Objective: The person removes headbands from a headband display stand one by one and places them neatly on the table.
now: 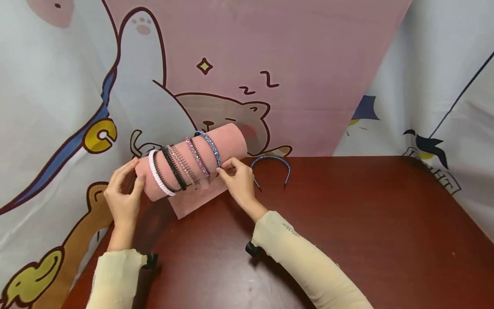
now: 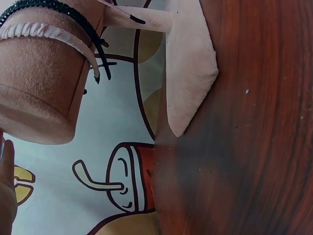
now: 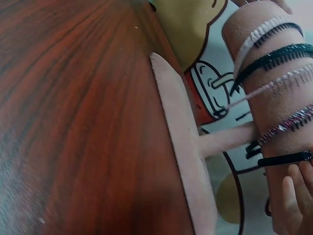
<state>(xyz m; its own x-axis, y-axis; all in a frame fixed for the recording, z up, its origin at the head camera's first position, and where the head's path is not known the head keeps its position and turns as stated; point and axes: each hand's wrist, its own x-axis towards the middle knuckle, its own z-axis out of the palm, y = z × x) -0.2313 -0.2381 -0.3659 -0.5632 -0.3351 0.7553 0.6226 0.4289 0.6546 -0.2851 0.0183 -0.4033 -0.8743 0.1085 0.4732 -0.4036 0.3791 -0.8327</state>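
A pink cylindrical headband stand [image 1: 235,143] rises on a short post from a flat base [image 2: 188,73]. My left hand [image 1: 123,193] holds its left end, thumb and fingers on the rim. Near the right end, my right hand [image 1: 240,182] pinches the lower front tip of a blue glitter headband [image 1: 210,143] draped over the roll. Left of it hang a pink glitter headband [image 1: 197,156], a pale pink toothed headband [image 1: 181,163], a dark headband [image 1: 173,167] and a white pleated headband [image 1: 155,174]. In the right wrist view, dark tips [image 3: 283,159] show by the right fingers.
Another blue headband [image 1: 288,168] lies on the reddish-brown table [image 1: 328,240], right of the stand and near the back edge. Cartoon-printed cloth [image 1: 301,86] hangs behind the table and along its sides.
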